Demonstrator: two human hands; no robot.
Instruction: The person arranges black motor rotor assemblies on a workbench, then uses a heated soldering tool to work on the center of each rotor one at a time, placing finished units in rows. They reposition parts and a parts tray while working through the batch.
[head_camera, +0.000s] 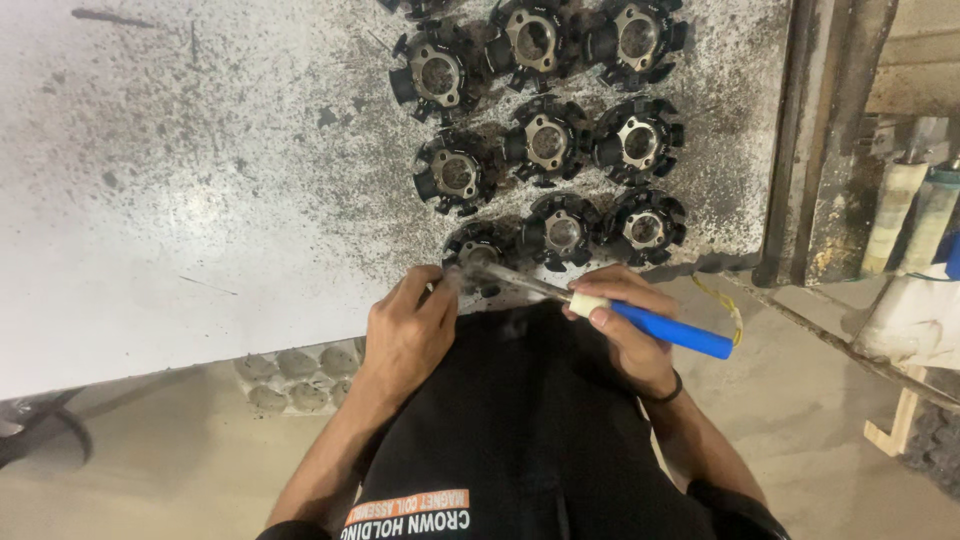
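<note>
A person stands at the near edge of a worn, speckled white table (200, 200), working on a round black metal part (478, 252) that lies at that edge. The right hand (625, 320) has its grip closed around a tool with a blue handle (672, 333) and a pale collar, its blurred metal shaft reaching left toward the part. The left hand (408, 325) rests at the table edge just beside the part, fingers curled; whether its grip is clamped on the part or only steadying it cannot be told. Beyond, 8 more like parts (547, 143) lie in 3 rows, with another cut off at the top edge. To judge from the layout, the piece under the tool is the one in hand; nothing in the picture marks which of the others are finished and which are still to do. Motion blur hides the tool's tip and its contact point. The person's dark shirt (530, 430) covers the lower middle, and a metal frame (810, 140) and rolls at right are partly cut off.
</note>
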